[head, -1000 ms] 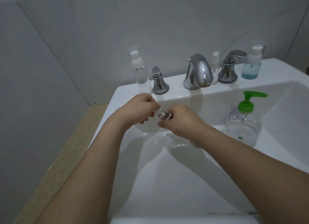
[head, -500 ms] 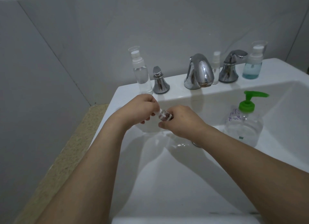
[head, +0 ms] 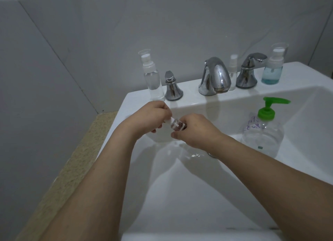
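Over the white sink basin [head: 180,195] both my hands meet on a small clear bottle [head: 177,125] with a dark band. My right hand [head: 196,130] grips the bottle's body, hiding most of it. My left hand [head: 149,117] pinches the bottle's white top end [head: 170,121] with its fingertips. The bottle lies roughly level between the two hands, above the basin's back left part.
A clear pump bottle with a green pump [head: 264,130] stands in the basin at right. On the back ledge stand a clear spray bottle [head: 152,76], a chrome faucet [head: 215,76] with two handles [head: 173,87], a small spray bottle [head: 233,71] and a blue-liquid bottle [head: 273,67]. A speckled counter [head: 72,168] lies left.
Both hands stay together on the small bottle. A little more of the white top shows between them now; the left hand's fingers have shifted slightly.
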The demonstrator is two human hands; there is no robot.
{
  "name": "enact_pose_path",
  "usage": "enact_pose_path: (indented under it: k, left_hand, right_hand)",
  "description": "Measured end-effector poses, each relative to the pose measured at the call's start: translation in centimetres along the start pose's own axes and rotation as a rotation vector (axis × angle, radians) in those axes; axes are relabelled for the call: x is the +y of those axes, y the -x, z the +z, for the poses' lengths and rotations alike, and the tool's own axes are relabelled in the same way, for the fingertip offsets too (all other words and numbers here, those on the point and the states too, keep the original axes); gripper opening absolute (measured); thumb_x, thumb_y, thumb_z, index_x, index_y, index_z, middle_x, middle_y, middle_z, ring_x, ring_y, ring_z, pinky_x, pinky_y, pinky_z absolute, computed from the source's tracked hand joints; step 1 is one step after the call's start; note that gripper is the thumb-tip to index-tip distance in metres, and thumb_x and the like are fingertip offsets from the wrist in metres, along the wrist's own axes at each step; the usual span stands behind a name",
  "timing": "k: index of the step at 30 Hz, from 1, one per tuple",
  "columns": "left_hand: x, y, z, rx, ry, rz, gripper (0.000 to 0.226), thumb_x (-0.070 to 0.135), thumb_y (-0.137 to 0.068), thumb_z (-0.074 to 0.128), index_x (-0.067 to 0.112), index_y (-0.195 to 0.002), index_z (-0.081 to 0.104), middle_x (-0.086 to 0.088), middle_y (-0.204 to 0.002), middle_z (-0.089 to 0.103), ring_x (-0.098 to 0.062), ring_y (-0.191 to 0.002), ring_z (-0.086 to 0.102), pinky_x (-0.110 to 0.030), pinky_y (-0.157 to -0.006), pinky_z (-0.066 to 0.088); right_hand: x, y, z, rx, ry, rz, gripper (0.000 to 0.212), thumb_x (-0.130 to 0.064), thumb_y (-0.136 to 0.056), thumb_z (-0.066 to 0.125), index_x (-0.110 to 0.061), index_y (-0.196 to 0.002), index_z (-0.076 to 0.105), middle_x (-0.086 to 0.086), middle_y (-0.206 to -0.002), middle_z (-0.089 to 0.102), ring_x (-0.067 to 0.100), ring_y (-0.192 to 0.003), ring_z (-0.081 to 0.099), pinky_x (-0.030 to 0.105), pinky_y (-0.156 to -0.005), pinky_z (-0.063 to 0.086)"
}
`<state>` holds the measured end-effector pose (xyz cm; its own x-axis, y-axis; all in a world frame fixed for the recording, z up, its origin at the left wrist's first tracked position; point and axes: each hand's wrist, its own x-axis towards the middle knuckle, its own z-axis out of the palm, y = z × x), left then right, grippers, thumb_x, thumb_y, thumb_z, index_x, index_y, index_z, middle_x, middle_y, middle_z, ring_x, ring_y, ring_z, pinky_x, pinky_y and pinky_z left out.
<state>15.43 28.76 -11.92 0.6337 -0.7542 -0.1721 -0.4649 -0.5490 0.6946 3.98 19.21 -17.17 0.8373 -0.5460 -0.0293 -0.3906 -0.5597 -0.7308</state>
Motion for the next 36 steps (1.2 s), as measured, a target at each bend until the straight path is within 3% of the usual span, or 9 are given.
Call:
enact_pose_path:
  k: [3,8,11,14,18,21,30,33,36]
  left_hand:
    - [-0.1,0.1,-0.1,-0.022,-0.04,-0.002,0.016,0.024,-0.098,0.057,0.014,-0.086,0.061,-0.001,-0.074,0.062,-0.018,-0.065,0.051,-0.03,-0.061,0.042]
    - [0.1,0.1,-0.2,-0.044,-0.039,0.0,0.01,0.007,-0.091,0.058,0.015,-0.094,0.064,-0.001,-0.085,0.061,-0.019,-0.072,0.053,-0.029,-0.062,0.043]
    - [0.0,0.3,-0.2,-0.055,-0.031,-0.018,0.008,0.019,-0.095,0.059,0.013,-0.094,0.064,0.0,-0.076,0.064,-0.018,-0.066,0.052,-0.028,-0.059,0.041]
    - [-0.1,0.3,-0.4,-0.05,-0.034,-0.014,0.01,0.017,-0.097,0.059,0.013,-0.091,0.066,0.001,-0.07,0.065,-0.015,-0.061,0.05,-0.026,-0.057,0.041]
    - [-0.2,0.2,-1.4,0.002,0.068,-0.044,0.008,0.011,-0.093,0.061,0.012,-0.088,0.067,0.0,-0.067,0.065,-0.015,-0.057,0.05,-0.027,-0.057,0.041]
    - [-0.5,0.1,-2.0,0.057,0.149,-0.113,0.004,0.011,-0.087,0.065,0.01,-0.083,0.067,-0.001,-0.064,0.064,-0.017,-0.055,0.048,-0.028,-0.058,0.041]
    - [-0.8,-0.4,-1.9,0.117,0.378,-0.146,0.014,0.016,-0.09,0.061,0.011,-0.077,0.059,-0.003,-0.056,0.055,-0.015,-0.049,0.038,-0.027,-0.052,0.034]
    - [-1.0,-0.4,-2.0,0.135,0.423,-0.069,0.024,0.013,-0.094,0.064,0.01,-0.072,0.055,-0.005,-0.058,0.056,-0.016,-0.052,0.041,-0.027,-0.055,0.036]
    - [-1.3,-0.3,-2.2,0.136,0.466,0.01,0.026,0.009,-0.094,0.064,0.009,-0.07,0.055,-0.008,-0.06,0.056,-0.018,-0.054,0.042,-0.027,-0.055,0.036]
  right_hand:
    - [-0.1,0.1,-0.1,-0.004,0.006,0.003,0.022,-0.031,-0.082,0.071,-0.01,-0.078,0.063,0.004,-0.072,0.058,0.022,-0.065,0.054,0.031,-0.058,0.041]
    - [-0.2,0.1,0.0,-0.01,0.0,0.008,0.023,-0.03,-0.082,0.07,-0.008,-0.079,0.063,0.005,-0.071,0.057,0.022,-0.063,0.052,0.029,-0.056,0.039]
    - [-0.2,0.1,0.0,-0.006,-0.002,0.008,0.023,-0.03,-0.082,0.07,-0.009,-0.077,0.062,0.004,-0.071,0.057,0.021,-0.063,0.052,0.029,-0.055,0.039]
    - [-0.1,0.2,0.0,-0.015,-0.014,0.013,0.024,-0.031,-0.082,0.071,-0.011,-0.077,0.06,0.003,-0.072,0.056,0.021,-0.063,0.052,0.029,-0.056,0.04]
    - [-0.3,0.0,-0.1,0.027,-0.126,-0.027,0.03,-0.032,-0.08,0.075,-0.014,-0.1,0.063,0.001,-0.093,0.064,0.018,-0.08,0.061,0.03,-0.065,0.046]
    - [-0.4,0.0,-0.2,0.052,-0.26,-0.019,0.045,-0.029,-0.08,0.077,-0.02,-0.116,0.052,-0.001,-0.102,0.061,0.013,-0.085,0.06,0.024,-0.065,0.046]
    - [-0.3,-0.6,-0.1,0.168,-0.349,-0.041,0.03,-0.025,-0.081,0.077,-0.019,-0.1,0.055,-0.003,-0.098,0.061,0.006,-0.075,0.055,0.018,-0.058,0.04]
    - [-0.5,-0.8,-0.4,0.158,-0.51,-0.044,0.025,-0.021,-0.08,0.079,-0.019,-0.091,0.057,0.0,-0.09,0.064,0.012,-0.068,0.059,0.027,-0.062,0.049]
    - [-0.5,-0.9,-0.6,0.094,-0.68,-0.026,0.02,-0.015,-0.082,0.077,-0.012,-0.091,0.059,0.005,-0.079,0.065,0.017,-0.063,0.061,0.041,-0.075,0.057]
